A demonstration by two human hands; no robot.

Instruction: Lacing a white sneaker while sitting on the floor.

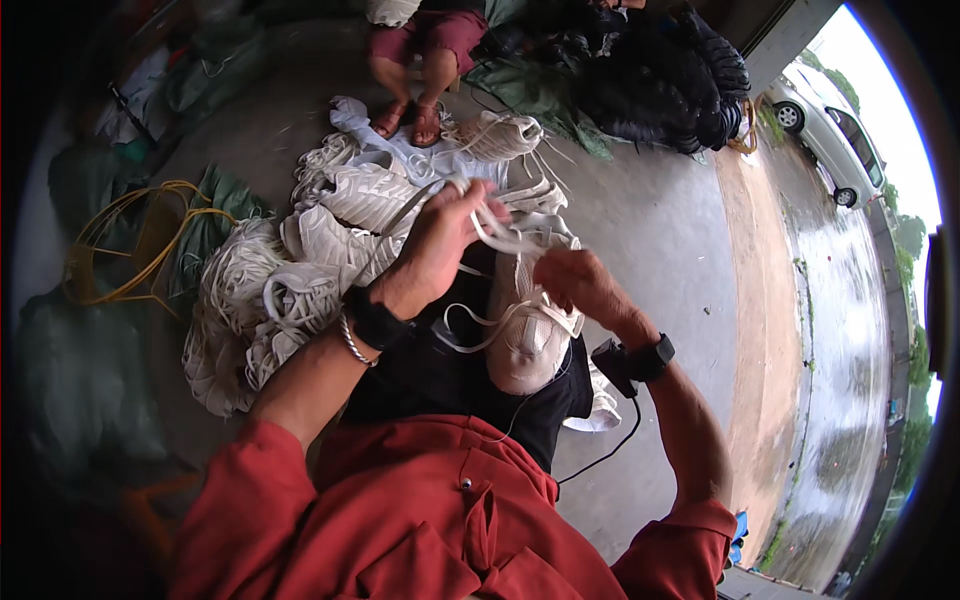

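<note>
A cream-white sneaker (pixel 527 345) rests on my black-covered lap, its toe toward me. My left hand (pixel 450 230) is raised over its far end, closed on a white shoelace (pixel 498 236) that bends in a loop toward the right; its fingertips are blurred. At the shoe's right side my right hand (pixel 583 284) is closed, with the lace running up to its fingers; the grip itself is mostly hidden. Another stretch of loose lace curls out from the shoe's left side. Both wrists wear black bands, and a cable hangs from the right one.
A heap of white shoes (pixel 365 195) and bundled laces (pixel 240 275) lies ahead and to the left. Beyond it sits a person in sandals (pixel 425 125). Yellow strapping (pixel 140 240) lies at left, dark bags (pixel 660 85) at back right. A car (pixel 830 135) stands outside.
</note>
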